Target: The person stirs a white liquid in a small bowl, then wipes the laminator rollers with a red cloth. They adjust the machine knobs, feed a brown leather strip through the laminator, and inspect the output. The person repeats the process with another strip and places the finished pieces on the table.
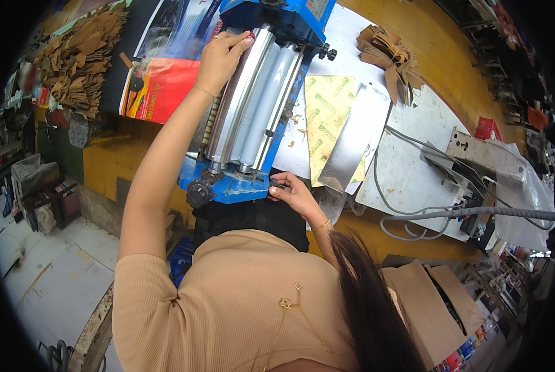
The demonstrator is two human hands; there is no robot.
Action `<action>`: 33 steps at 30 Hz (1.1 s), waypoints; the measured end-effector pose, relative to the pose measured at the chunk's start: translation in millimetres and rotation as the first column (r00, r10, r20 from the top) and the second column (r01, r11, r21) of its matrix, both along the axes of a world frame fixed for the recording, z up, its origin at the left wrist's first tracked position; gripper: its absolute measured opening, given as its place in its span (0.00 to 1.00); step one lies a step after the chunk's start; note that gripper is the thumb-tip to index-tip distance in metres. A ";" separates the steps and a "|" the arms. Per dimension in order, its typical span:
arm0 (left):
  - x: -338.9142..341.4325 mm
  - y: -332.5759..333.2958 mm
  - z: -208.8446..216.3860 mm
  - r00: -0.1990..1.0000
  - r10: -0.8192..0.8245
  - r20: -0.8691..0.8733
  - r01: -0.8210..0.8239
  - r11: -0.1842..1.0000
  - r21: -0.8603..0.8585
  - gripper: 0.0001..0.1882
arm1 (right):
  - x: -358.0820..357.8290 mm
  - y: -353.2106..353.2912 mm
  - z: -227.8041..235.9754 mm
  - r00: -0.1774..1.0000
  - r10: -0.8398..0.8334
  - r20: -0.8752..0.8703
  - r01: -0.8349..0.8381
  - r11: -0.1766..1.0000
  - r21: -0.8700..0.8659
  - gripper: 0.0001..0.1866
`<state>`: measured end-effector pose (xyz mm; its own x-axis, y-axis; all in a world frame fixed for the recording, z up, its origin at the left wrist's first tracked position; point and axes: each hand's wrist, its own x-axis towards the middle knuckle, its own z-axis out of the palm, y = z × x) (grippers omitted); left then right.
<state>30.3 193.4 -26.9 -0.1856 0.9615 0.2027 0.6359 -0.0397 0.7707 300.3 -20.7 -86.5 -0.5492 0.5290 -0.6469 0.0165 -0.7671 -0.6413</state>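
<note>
A blue machine [243, 191] with long shiny metal rollers [240, 99] stands in front of me. My left hand [223, 59] is at the far end of the left roller, its fingers pressed together with red nails against the roller's edge. What those fingers hold, if anything, is hidden. At the machine's near right corner, my right hand [294, 195] has thumb and fingers closed round a small black knob [280, 185]. Another black knob [199, 193] sits at the near left corner, untouched.
Left of the machine lie a red and blue printed sheet [159, 87] and a heap of brown strips [82, 65]. To the right are a yellow patterned sheet [324, 105], a metal plate [355, 136], a bundle of brown pieces [389, 56] and a grey hose [470, 212].
</note>
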 end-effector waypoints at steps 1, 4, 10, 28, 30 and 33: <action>-0.2 1.3 -1.0 1.000 -0.003 -0.009 0.003 1.000 0.015 0.17 | -0.2 -0.1 -0.3 1.000 -0.002 0.004 0.002 1.000 -0.005 0.22; -0.7 3.4 -2.7 1.000 -0.010 -0.021 0.011 0.999 0.047 0.17 | -0.1 -0.2 0.0 1.000 0.002 0.004 -0.002 1.000 -0.001 0.22; -3.1 -12.7 0.2 1.000 -0.019 -0.006 0.019 1.000 -0.019 0.17 | -0.1 -0.7 2.6 1.000 0.000 0.008 0.000 1.000 0.011 0.22; -5.5 -21.9 7.1 0.998 -0.055 0.003 0.055 0.997 -0.054 0.17 | -0.2 -0.9 4.0 1.000 0.010 0.021 -0.010 1.000 0.015 0.22; -5.5 -4.9 1.1 0.998 -0.065 0.003 0.065 0.998 0.022 0.17 | -0.2 -1.3 3.9 1.000 0.003 0.024 -0.003 1.000 0.012 0.23; -3.1 8.7 -5.3 0.998 -0.064 0.008 0.063 0.993 0.098 0.16 | -1.3 -3.2 3.2 1.000 -0.019 0.021 0.019 1.000 0.004 0.22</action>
<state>27.2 202.0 -32.1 -0.1270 0.9471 0.2948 0.6213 -0.1557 0.7680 299.0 -23.9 -83.2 -0.5255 0.5421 -0.6557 0.0151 -0.7647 -0.6442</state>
